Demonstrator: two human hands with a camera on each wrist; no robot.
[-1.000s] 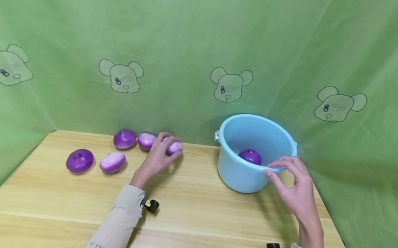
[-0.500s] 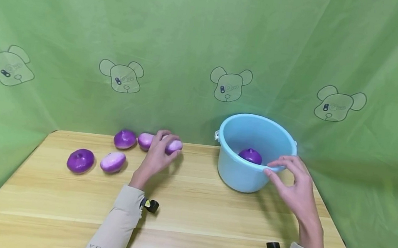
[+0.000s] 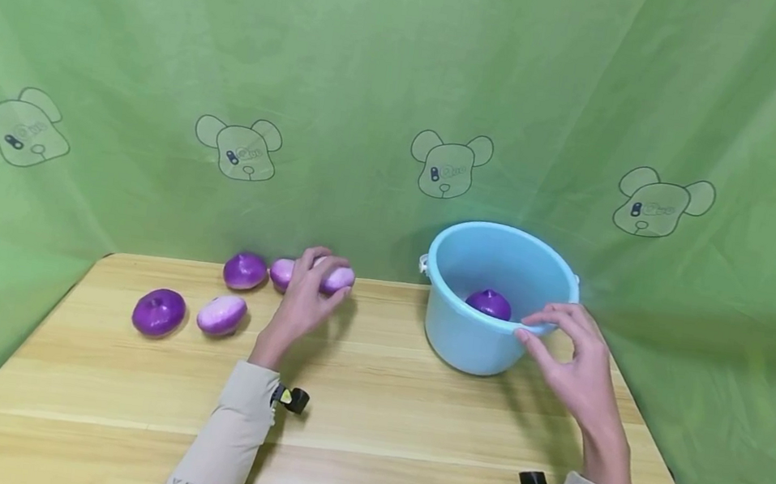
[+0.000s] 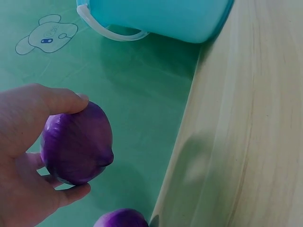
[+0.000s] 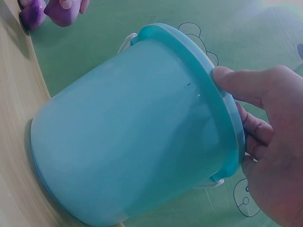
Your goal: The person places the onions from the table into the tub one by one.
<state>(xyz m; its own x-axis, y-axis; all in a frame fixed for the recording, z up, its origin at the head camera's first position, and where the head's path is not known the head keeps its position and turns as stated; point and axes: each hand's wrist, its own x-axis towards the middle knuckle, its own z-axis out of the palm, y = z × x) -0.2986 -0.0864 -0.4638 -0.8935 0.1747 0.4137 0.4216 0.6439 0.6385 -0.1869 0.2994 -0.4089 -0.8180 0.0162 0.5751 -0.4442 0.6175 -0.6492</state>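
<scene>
My left hand (image 3: 305,297) grips a purple onion (image 4: 78,144) between the thumb and the fingers, near the back edge of the table. Its pale side shows in the head view, and its pointed tip in the left wrist view. Another onion (image 3: 282,272) sits just left of that hand, partly covered by it. At the right, my right hand (image 3: 577,369) pinches the near rim of a light blue bucket (image 3: 466,342), thumb outside and fingers inside. One purple onion (image 3: 489,304) lies in the bucket, its lower part hidden by the wall.
Three more onions lie at the left of the wooden table (image 3: 350,417): one at the back (image 3: 245,271), a paler one (image 3: 221,315) and a dark one (image 3: 159,312). A green curtain (image 3: 352,66) with bear outlines stands behind the table and along its sides.
My left hand has risen slightly, bringing the gripped onion up with it. The right hand keeps its pinch on the bucket rim, and the bucket stays in place.
</scene>
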